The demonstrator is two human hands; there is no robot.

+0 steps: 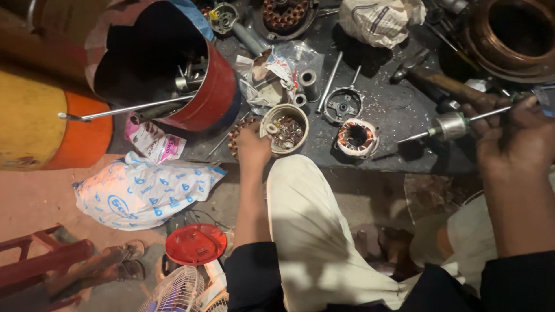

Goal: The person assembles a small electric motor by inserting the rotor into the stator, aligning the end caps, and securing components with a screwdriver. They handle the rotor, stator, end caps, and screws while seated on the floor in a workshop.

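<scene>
Fingers of the left hand are reaching over the rim of a small round bowl of loose metal parts on the dark table; whether they are pinching anything I cannot tell, since the fingertips are hidden at the rim. The right hand is clamping together around a thin steel shaft that is carrying a small metal rotor, holding it level just above the table's right side. That rotor is probably dense and heavy for its size, stiff, and smooth enough to slip, so the bare shaft on either side of the drum is looking like the safest place to grip. Between the 2 hands, a copper-wound motor coil is sitting on the table, with a round end cap just behind it.
</scene>
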